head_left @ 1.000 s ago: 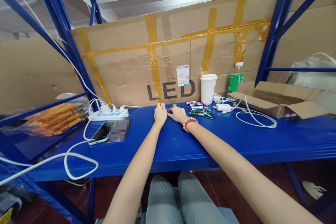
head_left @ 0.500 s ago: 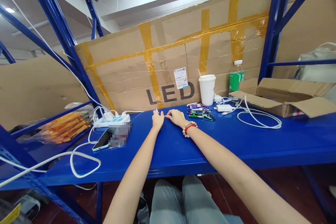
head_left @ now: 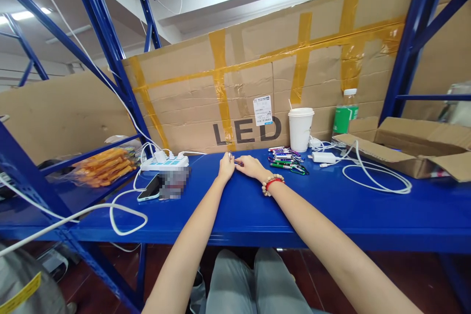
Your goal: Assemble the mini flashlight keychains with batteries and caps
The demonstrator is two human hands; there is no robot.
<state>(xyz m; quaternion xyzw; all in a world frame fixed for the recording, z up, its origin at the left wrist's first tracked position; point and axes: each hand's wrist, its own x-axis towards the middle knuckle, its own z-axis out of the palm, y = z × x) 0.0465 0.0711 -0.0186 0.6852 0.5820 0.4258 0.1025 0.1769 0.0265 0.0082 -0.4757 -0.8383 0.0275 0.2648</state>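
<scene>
My left hand (head_left: 225,169) is closed, with a small silvery tip showing above its fingers; most of what it grips is hidden. Close beside it, my right hand (head_left: 251,167) pinches a small dark slender piece (head_left: 239,163) that points toward the left hand. Both hands meet over the blue tabletop (head_left: 243,211). Just right of my right hand lies a pile of colourful metallic pens (head_left: 285,155), with a green carabiner clip (head_left: 300,170) at its near edge. A beaded bracelet (head_left: 272,184) and a red band circle my right wrist.
Behind the pens stand a white paper cup (head_left: 300,130) with a straw and a green-labelled bottle (head_left: 345,117). An open cardboard box (head_left: 412,149) and a white cable (head_left: 371,184) lie right. On the left are a power strip (head_left: 165,163) and a phone (head_left: 150,189).
The view has swung slightly left, so the bench things appear farther right. A dark slender piece now shows at my right fingertips, where a thin pale thing showed between the hands.
</scene>
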